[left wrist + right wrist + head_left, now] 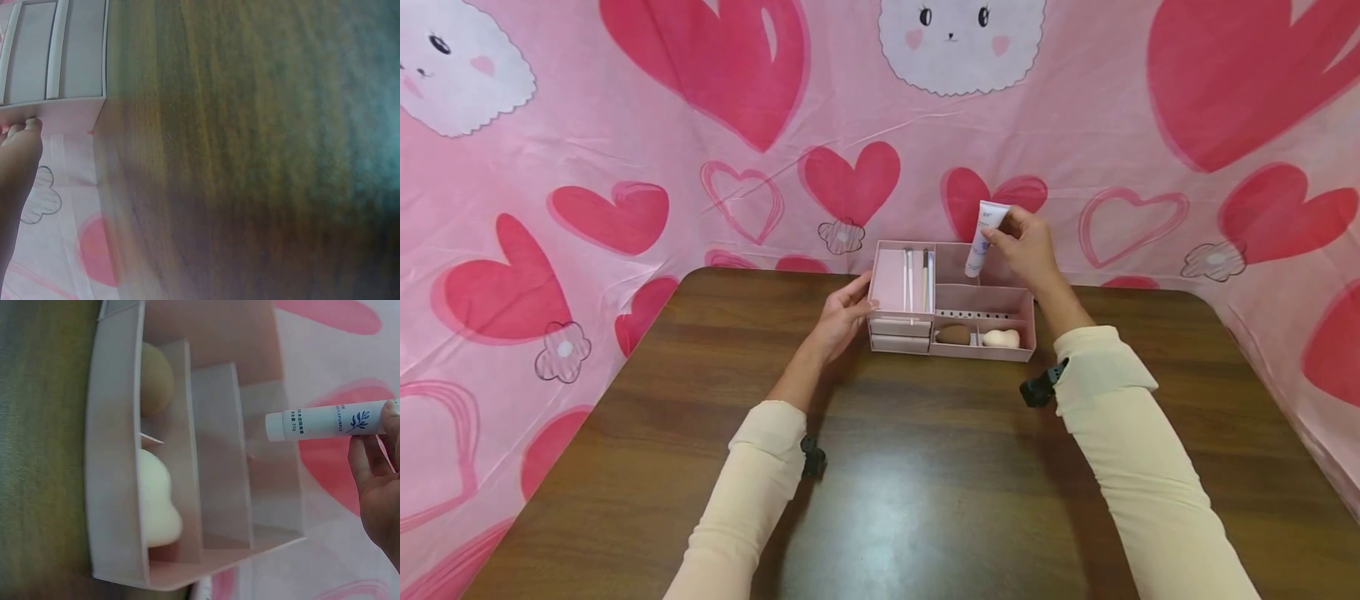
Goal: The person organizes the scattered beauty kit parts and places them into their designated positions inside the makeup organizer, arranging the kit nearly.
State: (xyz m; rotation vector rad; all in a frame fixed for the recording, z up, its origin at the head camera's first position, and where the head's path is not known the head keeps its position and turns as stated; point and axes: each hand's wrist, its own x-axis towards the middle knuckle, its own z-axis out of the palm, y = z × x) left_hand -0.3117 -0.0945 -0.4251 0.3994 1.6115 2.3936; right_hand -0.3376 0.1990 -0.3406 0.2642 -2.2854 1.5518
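Even, bright light fell from above, leaving a pale sheen on the worktop [880,500]. The head view bent at its edges. Both wrist views were soft and blurred.

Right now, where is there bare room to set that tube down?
Bare: the organizer's back compartment under the tube, and the table in front. Crowded: front tray with two sponges, left slot with brushes.

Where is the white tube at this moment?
In the head view, the right hand holds the white tube above the back right compartment of the pink organizer.
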